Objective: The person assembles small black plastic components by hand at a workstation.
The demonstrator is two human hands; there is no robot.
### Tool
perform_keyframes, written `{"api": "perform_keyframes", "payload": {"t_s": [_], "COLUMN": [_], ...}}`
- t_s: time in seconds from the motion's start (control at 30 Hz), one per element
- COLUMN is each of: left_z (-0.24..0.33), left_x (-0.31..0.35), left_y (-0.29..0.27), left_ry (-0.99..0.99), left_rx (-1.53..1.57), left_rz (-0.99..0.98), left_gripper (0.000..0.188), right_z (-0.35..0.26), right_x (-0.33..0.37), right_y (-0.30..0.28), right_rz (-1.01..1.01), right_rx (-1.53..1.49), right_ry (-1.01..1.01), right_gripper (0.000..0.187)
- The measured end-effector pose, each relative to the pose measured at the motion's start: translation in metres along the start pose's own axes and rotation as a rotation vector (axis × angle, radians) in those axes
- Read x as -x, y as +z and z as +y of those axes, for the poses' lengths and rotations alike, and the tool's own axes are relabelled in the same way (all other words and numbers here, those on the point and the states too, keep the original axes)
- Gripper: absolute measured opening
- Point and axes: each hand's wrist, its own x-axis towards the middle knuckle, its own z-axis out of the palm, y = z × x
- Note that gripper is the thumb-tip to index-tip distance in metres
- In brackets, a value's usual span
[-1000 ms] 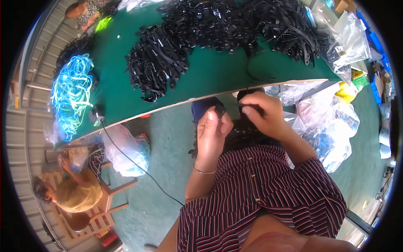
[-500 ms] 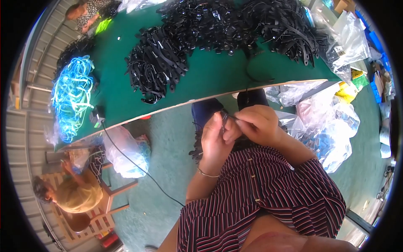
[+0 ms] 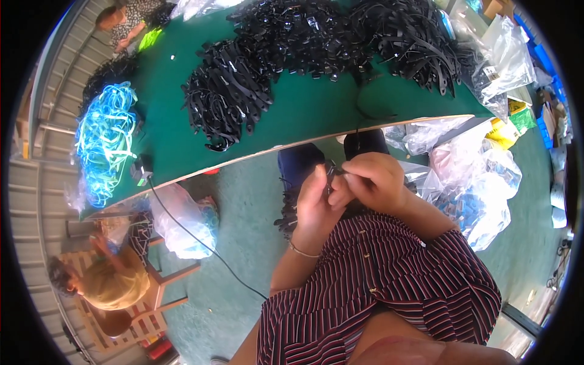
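Observation:
My left hand (image 3: pixel 320 198) and my right hand (image 3: pixel 378 181) meet in front of my body, past the table's near edge. A narrow black strap (image 3: pixel 331 171) is pinched between the left thumb and fingers. The right thumb and forefinger close on the same strap from the other side, and their tips touch or nearly touch the left fingers. Most of the strap is hidden by the hands. More black straps (image 3: pixel 289 213) lie on my lap, partly covered by my left hand.
The green table (image 3: pixel 304 112) bears big heaps of black straps (image 3: pixel 234 88) with shiny metal bits. Blue straps (image 3: pixel 106 143) form a pile at its left end. A cable (image 3: pixel 207 243) hangs down leftward. Plastic bags (image 3: pixel 477 188) stand at right. Two co-workers sit at left.
My left thumb and fingers have shifted slightly to the right and apart, so more of the black strap shows. My right hand has barely moved.

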Motion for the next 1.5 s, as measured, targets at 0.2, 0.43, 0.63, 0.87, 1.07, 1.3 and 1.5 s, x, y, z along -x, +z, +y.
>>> {"api": "perform_keyframes", "payload": {"t_s": [0.2,0.43,0.63,0.87,1.07,1.3,1.5], "left_z": [0.008,0.018,0.011,0.005,0.009,0.013,0.017], "left_x": [0.0,0.004,0.004,0.003,0.004,0.006,0.007], "left_y": [-0.006,0.005,-0.004,-0.007,-0.005,-0.012,-0.014], "left_ry": [0.087,0.21,0.218,0.208,0.156,0.152,0.13], "left_rx": [-0.336,-0.533,-0.41,-0.34,-0.406,-0.713,-0.742], "left_rz": [0.012,0.089,0.035,-0.02,-0.052,0.19,0.08], "left_gripper": [0.039,0.037,0.038,0.041,0.041,0.008,0.01], "right_z": [0.002,0.007,0.006,-0.002,-0.002,0.007,0.015], "right_x": [0.005,0.003,0.004,-0.002,0.004,-0.002,0.012], "right_y": [-0.005,-0.016,-0.016,-0.011,-0.01,-0.01,-0.01], "right_rz": [-0.092,-0.33,-0.281,-0.277,-0.214,-0.282,-0.342], "right_rx": [-0.075,-0.888,-1.005,-0.967,-0.948,-0.34,-0.829], "right_ry": [0.274,0.966,1.021,0.934,0.859,0.435,0.617], "right_gripper": [0.02,0.018,0.019,0.019,0.02,0.01,0.008]}}
